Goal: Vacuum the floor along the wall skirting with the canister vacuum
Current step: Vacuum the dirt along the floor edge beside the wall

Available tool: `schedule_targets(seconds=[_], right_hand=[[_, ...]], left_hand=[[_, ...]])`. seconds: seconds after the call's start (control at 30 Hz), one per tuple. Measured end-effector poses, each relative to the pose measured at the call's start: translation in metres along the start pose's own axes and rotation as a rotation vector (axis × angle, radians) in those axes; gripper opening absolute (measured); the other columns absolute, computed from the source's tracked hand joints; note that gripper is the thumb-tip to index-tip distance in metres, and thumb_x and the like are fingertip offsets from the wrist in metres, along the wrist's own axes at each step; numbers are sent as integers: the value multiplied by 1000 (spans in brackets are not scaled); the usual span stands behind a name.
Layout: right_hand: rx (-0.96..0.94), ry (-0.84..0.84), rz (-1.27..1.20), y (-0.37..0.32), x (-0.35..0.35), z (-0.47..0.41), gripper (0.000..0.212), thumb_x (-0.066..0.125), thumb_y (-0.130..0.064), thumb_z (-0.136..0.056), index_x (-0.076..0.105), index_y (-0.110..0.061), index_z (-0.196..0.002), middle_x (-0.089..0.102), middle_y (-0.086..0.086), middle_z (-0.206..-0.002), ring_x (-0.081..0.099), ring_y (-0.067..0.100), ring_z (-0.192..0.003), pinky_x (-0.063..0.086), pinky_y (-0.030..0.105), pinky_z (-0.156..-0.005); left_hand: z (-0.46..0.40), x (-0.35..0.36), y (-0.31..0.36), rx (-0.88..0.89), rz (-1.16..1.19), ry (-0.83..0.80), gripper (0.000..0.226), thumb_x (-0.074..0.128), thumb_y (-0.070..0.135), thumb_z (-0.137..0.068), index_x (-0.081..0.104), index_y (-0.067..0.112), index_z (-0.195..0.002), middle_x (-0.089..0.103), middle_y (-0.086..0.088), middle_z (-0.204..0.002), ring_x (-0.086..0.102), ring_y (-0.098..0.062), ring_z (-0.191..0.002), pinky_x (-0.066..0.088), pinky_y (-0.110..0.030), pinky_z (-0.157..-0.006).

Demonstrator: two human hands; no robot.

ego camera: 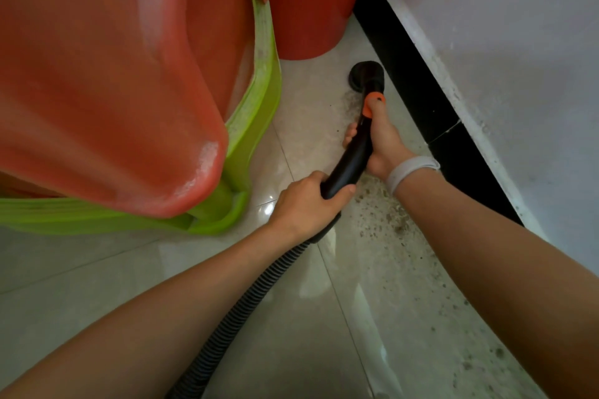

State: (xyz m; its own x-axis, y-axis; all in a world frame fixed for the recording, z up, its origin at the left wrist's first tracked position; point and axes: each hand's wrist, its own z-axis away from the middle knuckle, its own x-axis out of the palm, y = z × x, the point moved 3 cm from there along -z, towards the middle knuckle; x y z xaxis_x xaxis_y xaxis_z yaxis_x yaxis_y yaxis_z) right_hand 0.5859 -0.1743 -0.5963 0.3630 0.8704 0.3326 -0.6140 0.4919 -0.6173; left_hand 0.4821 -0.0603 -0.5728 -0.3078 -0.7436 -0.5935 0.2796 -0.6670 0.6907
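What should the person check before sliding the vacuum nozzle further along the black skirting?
1. Grip: left hand and right hand both hold the black wand: ok.
2. Nozzle down on the floor beside the skirting: ok.
3. Path ahead: red bin stands close in front: not ok.
4. Dirt specks lie behind the nozzle: not ok.
5. Hose free of kinks: ok where visible.
6. Suction running: cannot tell.

Single head-worn view, wide-angle, looking forward and steeply down at tiled floor. Camera close: forearms enter from bottom edge, both hands near frame centre. Wall and black skirting run diagonally along right side. Red plastic stool looms large at upper left, very near lens. Edges curved by lens distortion.
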Motion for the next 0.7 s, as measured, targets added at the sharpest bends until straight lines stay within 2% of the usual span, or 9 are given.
schedule_targets(seconds=[0.07, 0.23, 0.4, 0.57, 0.63, 0.7], right_hand=[[36, -51, 5, 2, 11, 2, 36, 55, -43, -91, 43, -11, -82, 46, 2, -50, 46, 12, -36, 42, 19, -39], [118, -159, 95, 15, 42, 9, 44, 53, -48, -91, 44, -11, -71, 43, 1, -47, 43, 11, -35, 41, 18, -38], [137, -196, 133, 41, 44, 23, 38, 54, -44, -92, 43, -10, -79, 43, 3, -52, 44, 12, -35, 41, 19, -38], [161, -229, 129, 66, 30, 49, 34, 53, -41, -93, 42, -10, -83, 44, 3, -54, 45, 13, -38, 43, 20, -41], [187, -251, 132, 76, 27, 59, 32, 52, -41, -94, 41, -11, -88, 44, 3, -55, 46, 13, -39, 45, 21, -43], [215, -275, 156, 82, 26, 67, 32, 51, -41, -94, 40, -11, -95, 45, 4, -59, 49, 15, -42, 48, 23, -45]], left_hand=[[1, -5, -3, -21, -20, 30, 32, 51, 56, -88, 50, 24, -93, 58, 6, -84, 54, -15, -77, 35, -26, -62], [9, -16, -16, -79, 56, 64, 28, 54, 49, -89, 49, 22, -93, 55, 8, -77, 57, -16, -76, 39, -27, -62], [33, -13, -35, -85, 99, 23, 32, 51, 50, -90, 50, 18, -92, 56, 4, -78, 57, -17, -75, 36, -26, -56], [60, -3, -45, -123, 137, -25, 30, 48, 49, -92, 47, 20, -83, 56, 3, -75, 56, -12, -67, 37, -23, -54], [68, -2, -48, -155, 186, -35, 33, 45, 50, -93, 49, 19, -82, 59, 1, -75, 58, -14, -68, 43, -25, -58], [76, -2, -53, -181, 191, -25, 41, 40, 52, -94, 54, 14, -88, 65, -5, -82, 63, -22, -76, 49, -33, -69]])
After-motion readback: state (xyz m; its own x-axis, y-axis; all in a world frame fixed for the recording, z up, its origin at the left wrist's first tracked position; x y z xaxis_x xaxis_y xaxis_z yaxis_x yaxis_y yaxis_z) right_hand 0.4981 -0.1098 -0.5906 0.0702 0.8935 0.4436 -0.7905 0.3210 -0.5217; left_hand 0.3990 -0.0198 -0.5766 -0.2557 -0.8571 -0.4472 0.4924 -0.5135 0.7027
